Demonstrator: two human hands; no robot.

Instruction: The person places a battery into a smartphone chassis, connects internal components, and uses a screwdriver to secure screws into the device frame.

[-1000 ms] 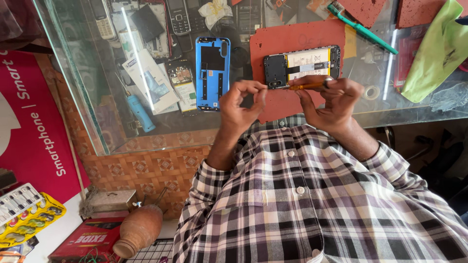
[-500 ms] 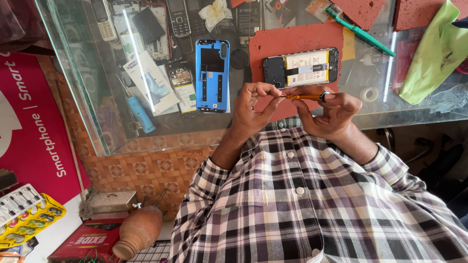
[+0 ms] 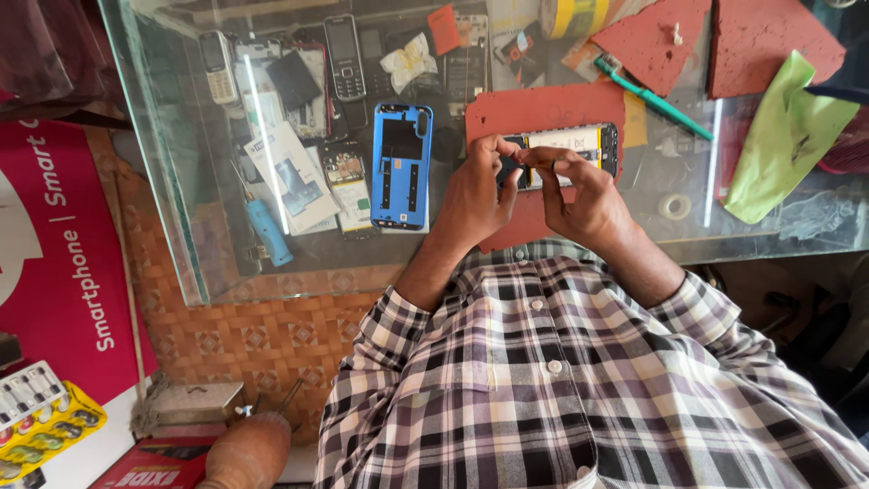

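Note:
An opened smartphone (image 3: 588,143) with its back off lies on a red mat (image 3: 534,109) on the glass counter (image 3: 226,272). My left hand (image 3: 471,195) pinches the phone's left end with thumb and fingers. My right hand (image 3: 584,195) curls beside it, its fingertips pressed on the phone's inner face. The fingertips of both hands meet there, and what lies under them is hidden. A blue phone back cover (image 3: 401,166) lies just left of my left hand.
A green toothbrush (image 3: 652,98), red foam pieces (image 3: 751,45), a green cloth (image 3: 783,136) and a tape roll (image 3: 674,206) lie to the right. Old phones (image 3: 344,56), a leaflet (image 3: 291,177) and a blue tool (image 3: 269,234) sit under the glass. A yellow parts tray (image 3: 41,426) is at lower left.
Both hands held a small orange strip between them near my chest. They have moved forward onto the opened phone, and the strip is no longer visible.

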